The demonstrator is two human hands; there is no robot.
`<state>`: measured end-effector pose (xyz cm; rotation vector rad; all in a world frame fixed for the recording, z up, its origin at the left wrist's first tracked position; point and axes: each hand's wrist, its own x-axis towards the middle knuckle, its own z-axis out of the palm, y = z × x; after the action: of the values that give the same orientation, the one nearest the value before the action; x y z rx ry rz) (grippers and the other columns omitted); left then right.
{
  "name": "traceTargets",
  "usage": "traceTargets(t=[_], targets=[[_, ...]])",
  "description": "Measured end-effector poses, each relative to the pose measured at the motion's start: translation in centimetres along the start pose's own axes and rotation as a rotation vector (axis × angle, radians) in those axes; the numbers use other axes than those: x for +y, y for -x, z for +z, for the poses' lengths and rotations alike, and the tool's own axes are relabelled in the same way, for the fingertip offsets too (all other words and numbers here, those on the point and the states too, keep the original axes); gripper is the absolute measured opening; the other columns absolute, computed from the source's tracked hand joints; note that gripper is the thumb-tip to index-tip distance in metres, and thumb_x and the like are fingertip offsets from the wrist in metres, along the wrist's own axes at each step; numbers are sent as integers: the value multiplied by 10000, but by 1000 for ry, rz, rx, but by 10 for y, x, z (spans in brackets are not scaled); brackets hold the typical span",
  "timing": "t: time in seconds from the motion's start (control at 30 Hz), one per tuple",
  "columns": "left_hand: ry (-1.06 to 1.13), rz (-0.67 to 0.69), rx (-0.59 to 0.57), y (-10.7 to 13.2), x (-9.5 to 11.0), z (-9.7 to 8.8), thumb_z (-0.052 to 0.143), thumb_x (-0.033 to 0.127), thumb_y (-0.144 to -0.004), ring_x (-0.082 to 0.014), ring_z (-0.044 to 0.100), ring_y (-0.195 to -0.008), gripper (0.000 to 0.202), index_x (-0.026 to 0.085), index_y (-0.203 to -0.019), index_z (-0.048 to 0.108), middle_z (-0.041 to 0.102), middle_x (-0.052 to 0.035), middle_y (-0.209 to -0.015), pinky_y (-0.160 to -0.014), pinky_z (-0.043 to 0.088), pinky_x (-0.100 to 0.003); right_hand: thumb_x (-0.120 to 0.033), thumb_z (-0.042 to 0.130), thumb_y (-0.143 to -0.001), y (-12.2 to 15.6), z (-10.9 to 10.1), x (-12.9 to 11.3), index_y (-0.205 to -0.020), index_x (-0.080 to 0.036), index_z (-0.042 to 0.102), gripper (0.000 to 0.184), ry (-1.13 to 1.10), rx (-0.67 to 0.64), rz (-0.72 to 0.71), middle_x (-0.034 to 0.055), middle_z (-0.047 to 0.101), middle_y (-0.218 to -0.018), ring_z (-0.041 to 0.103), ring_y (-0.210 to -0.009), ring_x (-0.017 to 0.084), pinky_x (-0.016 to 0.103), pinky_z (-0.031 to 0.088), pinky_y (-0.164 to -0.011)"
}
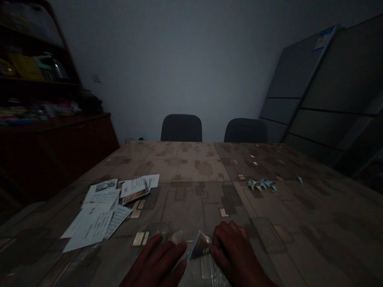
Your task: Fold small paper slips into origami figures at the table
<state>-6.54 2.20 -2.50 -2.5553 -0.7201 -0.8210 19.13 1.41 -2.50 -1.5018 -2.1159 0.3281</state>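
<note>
A small folded piece of paper [200,246] stands partly raised off the table at the bottom centre, its pale edge slanting upward. My left hand [161,259] is on its left side, with fingers stretched forward and the thumb and index tips at the paper's lower left corner. On the other side, my right hand [231,247] has its fingers curled in and pinches the paper's right edge. The underside of the paper and the right fingertips are partly hidden, and the scene is dim.
Loose printed sheets [92,221] lie spread on the left of the patterned table [185,199], along with a dark booklet [136,196]. Several small folded paper shapes [263,184] sit to the right, one [299,179] apart. Two chairs [181,127] stand behind the far edge.
</note>
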Motion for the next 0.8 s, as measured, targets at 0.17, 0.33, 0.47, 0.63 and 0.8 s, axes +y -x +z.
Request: traceTargets(t=[0.17,0.33,0.47,0.63,0.8], targets=[[187,-103,102,-3,-4,7,344,203,-1017,-172,660,-905,317,241,-1045,658,746,-22,-980,-881,486,-315,-31,666,-780,-4,0,3,-742,-209,543,220,-10,-7,13,-36,617,-774,578,-772,183,297,356,-712],[128,-106,100,9,3,25,337,207,-1024,-173,649,-853,340,285,-1083,662,747,-1,-997,-950,442,-395,-54,669,-783,-3,-1,5,-786,-224,585,189,-54,-44,19,-35,632,-799,584,-800,193,306,363,-720],[144,-80,83,18,10,36,495,285,-996,-173,624,-911,206,295,-1108,667,743,11,-1068,-1068,320,-417,-100,707,-771,-6,-5,1,-913,-232,620,212,-90,-26,39,-10,649,-888,587,-861,216,333,380,-763],[174,-130,19,16,13,34,554,309,-980,-136,627,-908,150,292,-1051,686,747,58,-1039,-1124,254,-350,-67,737,-698,-21,-13,-11,-914,-217,649,277,-101,-116,106,-17,646,-813,589,-808,214,341,380,-764],[196,-198,28,20,17,40,514,284,-998,-123,651,-886,172,282,-1098,654,742,60,-1010,-1109,339,-364,-41,744,-664,-35,-11,-18,-747,-193,651,197,-58,-177,111,-34,634,-714,589,-750,192,320,365,-737]])
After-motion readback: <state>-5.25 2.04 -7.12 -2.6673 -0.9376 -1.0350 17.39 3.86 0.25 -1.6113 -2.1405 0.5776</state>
